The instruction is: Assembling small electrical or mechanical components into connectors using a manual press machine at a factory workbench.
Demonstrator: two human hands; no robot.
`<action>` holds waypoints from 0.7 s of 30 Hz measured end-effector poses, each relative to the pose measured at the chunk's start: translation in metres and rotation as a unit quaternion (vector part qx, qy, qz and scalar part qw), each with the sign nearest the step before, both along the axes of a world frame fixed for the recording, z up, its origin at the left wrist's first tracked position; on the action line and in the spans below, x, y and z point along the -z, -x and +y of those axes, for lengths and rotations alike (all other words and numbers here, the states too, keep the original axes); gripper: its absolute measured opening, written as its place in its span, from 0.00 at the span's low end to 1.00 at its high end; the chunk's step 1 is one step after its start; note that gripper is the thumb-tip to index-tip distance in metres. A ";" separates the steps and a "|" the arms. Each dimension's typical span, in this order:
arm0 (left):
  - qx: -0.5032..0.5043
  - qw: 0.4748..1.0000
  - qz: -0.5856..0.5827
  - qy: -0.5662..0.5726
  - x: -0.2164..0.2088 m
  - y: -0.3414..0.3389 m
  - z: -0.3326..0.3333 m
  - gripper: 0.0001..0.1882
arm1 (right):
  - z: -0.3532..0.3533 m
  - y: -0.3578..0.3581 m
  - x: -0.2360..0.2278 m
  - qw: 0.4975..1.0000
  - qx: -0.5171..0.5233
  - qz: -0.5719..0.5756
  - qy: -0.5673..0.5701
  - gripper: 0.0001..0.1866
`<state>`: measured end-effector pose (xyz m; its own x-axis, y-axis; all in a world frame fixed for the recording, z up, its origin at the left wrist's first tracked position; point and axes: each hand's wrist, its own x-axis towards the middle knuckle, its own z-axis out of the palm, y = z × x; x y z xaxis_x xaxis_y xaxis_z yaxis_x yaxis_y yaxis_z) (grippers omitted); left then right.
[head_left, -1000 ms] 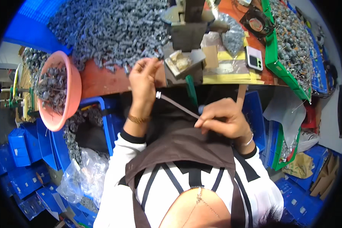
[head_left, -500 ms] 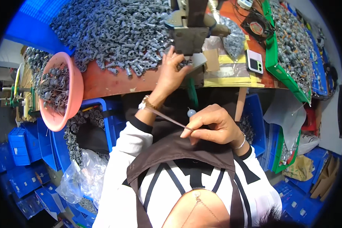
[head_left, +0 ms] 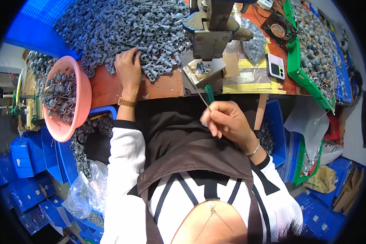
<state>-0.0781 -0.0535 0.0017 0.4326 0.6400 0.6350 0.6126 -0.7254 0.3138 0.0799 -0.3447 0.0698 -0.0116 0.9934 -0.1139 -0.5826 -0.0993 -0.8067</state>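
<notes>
My left hand [head_left: 128, 71] is at the near edge of a large heap of grey plastic fittings [head_left: 150, 36] on the table. Its fingers are a little apart and touch the heap's edge; I see nothing held. In front of my apron, my right hand [head_left: 229, 120] pinches a thin metal rod [head_left: 200, 95]. The rod slants up and left to a pale metal block [head_left: 213, 69] under a bench press [head_left: 209, 42]. A small grey fitting [head_left: 202, 67] sits on that block. Close to the rod, a green handle [head_left: 209, 93] sticks out below the press.
A pink basin [head_left: 85, 97] of grey parts with wires stands at the left. On the right are a phone [head_left: 275, 66], a small black fan [head_left: 278, 28] and a green tray [head_left: 297, 61] of wired parts. Blue bins [head_left: 274, 130] stand below the table edge.
My left hand has moved left from beside the press to the heap's edge. My right hand has moved slightly up and right, and the rod now points up toward the press. A pale ball near my right hand no longer shows.
</notes>
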 end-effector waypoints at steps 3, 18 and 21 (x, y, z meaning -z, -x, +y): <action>0.017 0.992 -0.114 0.060 -0.002 -0.006 -0.017 0.09 | 0.007 -0.004 0.006 0.999 0.031 0.002 -0.012 0.16; -0.043 0.998 0.012 0.035 0.016 0.026 -0.047 0.16 | 0.010 0.001 0.014 0.998 0.054 -0.005 0.040 0.12; -0.024 0.999 -0.020 0.024 0.028 0.026 -0.042 0.14 | 0.017 0.003 0.009 0.999 0.024 0.012 0.040 0.12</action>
<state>-0.1042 -0.0956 -0.0261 0.3758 0.6891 0.6197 0.6322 -0.6795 0.3723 0.0767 -0.3278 0.0611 0.0318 0.9804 -0.1942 -0.6079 -0.1353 -0.7824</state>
